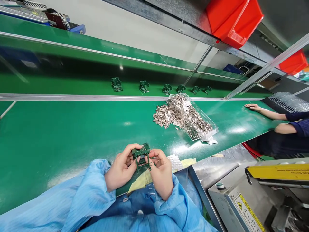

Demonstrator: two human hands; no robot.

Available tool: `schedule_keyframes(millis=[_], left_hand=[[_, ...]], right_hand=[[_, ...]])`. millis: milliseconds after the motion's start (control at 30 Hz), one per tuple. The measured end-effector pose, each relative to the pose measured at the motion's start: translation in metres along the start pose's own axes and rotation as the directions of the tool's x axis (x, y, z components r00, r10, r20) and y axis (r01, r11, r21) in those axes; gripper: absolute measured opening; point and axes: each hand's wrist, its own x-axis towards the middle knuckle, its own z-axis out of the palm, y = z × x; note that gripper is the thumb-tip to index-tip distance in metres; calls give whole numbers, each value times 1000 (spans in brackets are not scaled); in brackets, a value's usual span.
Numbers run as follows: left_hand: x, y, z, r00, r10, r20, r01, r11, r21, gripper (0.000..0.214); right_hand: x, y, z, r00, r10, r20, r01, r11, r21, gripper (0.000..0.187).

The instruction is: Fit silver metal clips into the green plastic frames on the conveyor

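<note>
Between my two hands is a small dark green plastic frame (142, 154) with open slots, held just above the near edge of the green bench. My left hand (122, 167) closes on its left side, thumb along the lower part and fingers behind. On the other side my right hand (161, 172) pinches the frame with thumb and bent fingers. Beyond them lies a heap of small silvery metal pieces (166, 115), spilling out of a clear plastic tray (205, 117) that rests on the bench.
Several similar green frames (144, 86) stand in a row on the strip behind the metal rail (84, 97). A co-worker's hand (252, 106) rests on the bench at far right. A machine with a warning label (248, 212) stands at lower right. Red bins (234, 22) hang overhead.
</note>
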Motion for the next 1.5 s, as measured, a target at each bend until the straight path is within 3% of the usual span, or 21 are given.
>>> schedule_keyframes(millis=[167,433,633,700,767,900,1000,1100,1300,1500], left_hand=[[-2,5,4,999,-18,-43,19,1000,19,27],[-8,11,9,999,-2,-49,5,998,61,25],[-15,18,19,997,22,70,-31,990,140,25],[-3,20,28,998,63,30,-66,990,121,26],[19,19,45,996,93,18,-94,993,69,29],[64,6,96,977,124,173,-132,990,40,35],[75,-3,125,954,113,278,-148,983,109,36],[63,-7,133,936,98,338,-150,980,131,36],[31,-11,125,986,64,154,-85,987,133,39],[27,-13,128,983,54,173,-75,990,120,39]], right_hand=[[-3,-3,3,995,97,-1,-95,980,177,22],[-7,-4,3,993,117,-25,-107,964,241,26],[-53,4,-34,996,26,-86,-19,996,91,16],[-72,17,-54,980,-11,-196,13,1000,13,16],[-83,36,-74,949,42,-311,-44,999,-1,23],[-74,69,-98,882,189,-431,-156,981,111,43],[-58,76,-97,882,191,-430,-139,979,150,50],[-52,73,-89,906,171,-388,-111,979,174,50],[-58,78,-75,917,186,-352,-97,962,255,47],[-54,91,-70,920,41,-390,17,989,145,44]])
